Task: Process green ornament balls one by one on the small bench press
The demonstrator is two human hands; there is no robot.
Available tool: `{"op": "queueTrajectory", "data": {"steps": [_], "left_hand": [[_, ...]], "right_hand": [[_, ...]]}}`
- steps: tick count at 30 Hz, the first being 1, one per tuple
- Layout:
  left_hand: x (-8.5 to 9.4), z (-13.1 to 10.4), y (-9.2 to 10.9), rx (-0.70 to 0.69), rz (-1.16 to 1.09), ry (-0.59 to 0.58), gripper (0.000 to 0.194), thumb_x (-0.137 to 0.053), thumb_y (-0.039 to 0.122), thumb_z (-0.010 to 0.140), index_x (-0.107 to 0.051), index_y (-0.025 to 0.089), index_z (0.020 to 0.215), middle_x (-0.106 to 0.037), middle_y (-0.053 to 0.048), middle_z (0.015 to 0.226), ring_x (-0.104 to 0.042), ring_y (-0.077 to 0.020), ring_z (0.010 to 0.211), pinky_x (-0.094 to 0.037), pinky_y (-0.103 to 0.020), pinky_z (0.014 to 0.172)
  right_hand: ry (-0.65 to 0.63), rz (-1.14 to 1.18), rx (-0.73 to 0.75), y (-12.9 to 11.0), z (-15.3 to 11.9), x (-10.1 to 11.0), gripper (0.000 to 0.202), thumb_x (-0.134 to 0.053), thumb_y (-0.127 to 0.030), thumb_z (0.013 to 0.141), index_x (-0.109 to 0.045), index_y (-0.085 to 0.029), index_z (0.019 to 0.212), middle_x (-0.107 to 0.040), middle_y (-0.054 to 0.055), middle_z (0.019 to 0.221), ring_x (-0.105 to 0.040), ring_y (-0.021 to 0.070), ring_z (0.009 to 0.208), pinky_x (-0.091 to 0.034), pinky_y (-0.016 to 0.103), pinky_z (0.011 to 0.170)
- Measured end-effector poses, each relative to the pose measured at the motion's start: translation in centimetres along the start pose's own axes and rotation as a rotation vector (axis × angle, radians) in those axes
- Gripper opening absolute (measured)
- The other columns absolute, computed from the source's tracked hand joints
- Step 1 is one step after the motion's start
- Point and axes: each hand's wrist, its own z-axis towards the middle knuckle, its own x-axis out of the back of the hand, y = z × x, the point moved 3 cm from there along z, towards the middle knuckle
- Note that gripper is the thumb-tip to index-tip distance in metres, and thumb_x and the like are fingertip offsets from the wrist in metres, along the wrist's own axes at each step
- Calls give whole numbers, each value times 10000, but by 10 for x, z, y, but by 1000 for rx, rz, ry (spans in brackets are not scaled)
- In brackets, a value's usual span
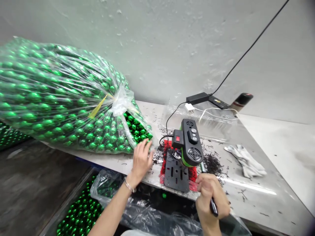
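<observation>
My left hand point(142, 157) is at the torn opening of a large clear plastic bag full of shiny green balls point(137, 127). Its fingers are stretched out and apart at the lower edge of the hole, and I see no ball in them. My right hand point(211, 196) is wrapped round the black-gripped lever point(213, 207) of a small black machine. That machine has a fan-vented head point(192, 139), a red switch point(177, 138) and a slotted black base plate point(176, 173) on a red mat point(192, 173). One green ball point(164, 195) shows below the table's front edge.
Small black pieces point(213, 164) lie scattered round the machine. White gloves point(246, 160) rest at the right. Behind stand a power adapter point(197, 97), cables and a dark-capped container point(242, 100). Below, a plastic-lined bin point(105, 183) holds green balls.
</observation>
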Motion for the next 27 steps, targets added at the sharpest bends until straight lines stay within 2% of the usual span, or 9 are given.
{"op": "queueTrajectory", "data": {"steps": [2, 4, 7, 11, 14, 17, 19, 23, 27], "left_hand": [[-3, 38, -17, 86, 167, -67, 318, -456, 178, 956, -615, 142, 1228, -642, -218, 1235, -580, -352, 1135, -429, -498, 953], [-9, 62, -29, 108, 288, -201, 275, -491, 123, 900, -643, 102, 1128, -683, -234, 1064, -601, -372, 1033, -433, -508, 899], [-14, 72, -36, 93, 336, -299, 219, -531, 93, 856, -653, 97, 1036, -690, -206, 889, -621, -370, 949, -429, -512, 890], [-4, 68, -35, 109, 134, -224, 284, -573, 190, 883, -610, 134, 1160, -678, -184, 1091, -653, -316, 960, -474, -468, 895], [7, 59, -30, 264, -388, -174, 383, -629, 352, 870, -568, 187, 1210, -640, -122, 1199, -678, -228, 877, -551, -374, 782], [8, 37, -20, 507, -910, -231, 474, -696, 445, 811, -577, 209, 1204, -647, -63, 1122, -689, -184, 839, -572, -300, 693], [4, 18, -11, 660, -1148, -262, 507, -722, 472, 794, -612, 216, 1217, -663, -55, 1067, -691, -176, 838, -562, -269, 670], [-12, -19, 9, 890, -1399, -365, 509, -729, 487, 809, -666, 224, 1240, -714, -75, 1031, -683, -160, 781, -540, -244, 613], [-31, -43, 27, 1050, -1396, -481, 465, -793, 468, 765, -705, 199, 1134, -727, -72, 961, -703, -159, 751, -534, -222, 570]], "right_hand": [[-6, -6, 6, -1, 2, 0, 283, -485, -26, 885, -472, -207, 669, -525, -17, 612, -552, 137, 581, -411, 288, 542], [-13, -16, 14, -2, 2, -1, 280, -484, -29, 885, -480, -204, 667, -537, -16, 614, -558, 135, 574, -415, 285, 539], [-20, -25, 17, -1, 1, 0, 274, -479, -18, 883, -495, -200, 679, -554, -11, 628, -569, 135, 583, -418, 279, 535], [-30, -12, 34, 0, -1, 0, 280, -468, 6, 875, -486, -198, 685, -542, -10, 638, -563, 127, 590, -416, 270, 531], [-27, -17, 31, 1, -1, 0, 278, -472, -13, 879, -487, -199, 673, -545, -10, 643, -559, 128, 582, -411, 273, 523], [-20, -25, 13, 1, 0, -1, 282, -475, -38, 888, -486, -201, 658, -551, -8, 643, -558, 130, 580, -409, 277, 523], [-24, -29, 1, 0, 1, -1, 284, -470, -44, 894, -485, -202, 659, -553, -9, 643, -556, 126, 579, -409, 274, 527], [-38, -45, 12, -4, 7, -1, 292, -458, -45, 904, -479, -204, 660, -556, -12, 647, -557, 119, 595, -421, 266, 550], [-57, -73, 18, -5, 8, 0, 277, -454, -43, 908, -494, -201, 684, -551, -14, 653, -542, 110, 602, -417, 256, 555]]}}
